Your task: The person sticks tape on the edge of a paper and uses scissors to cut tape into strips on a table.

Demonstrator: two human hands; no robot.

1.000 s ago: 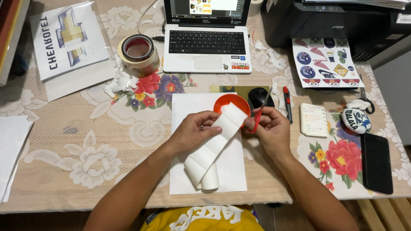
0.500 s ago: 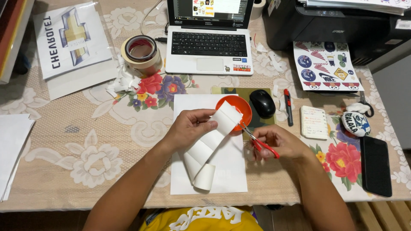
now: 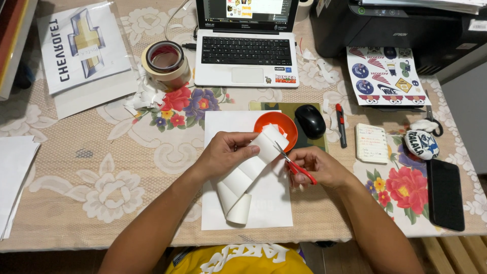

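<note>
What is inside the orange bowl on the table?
The orange bowl holds a few small white paper scraps. The white paper strip held by the left hand covers the bowl's near rim, so anything lying under that part cannot be seen.

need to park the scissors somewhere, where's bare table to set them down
Widest free patch: the tablecloth left of the left hand, between the tape roll and the paper stack. A smaller patch lies in front of the right hand. It is crowded around the mouse, notepad and phone.
</note>
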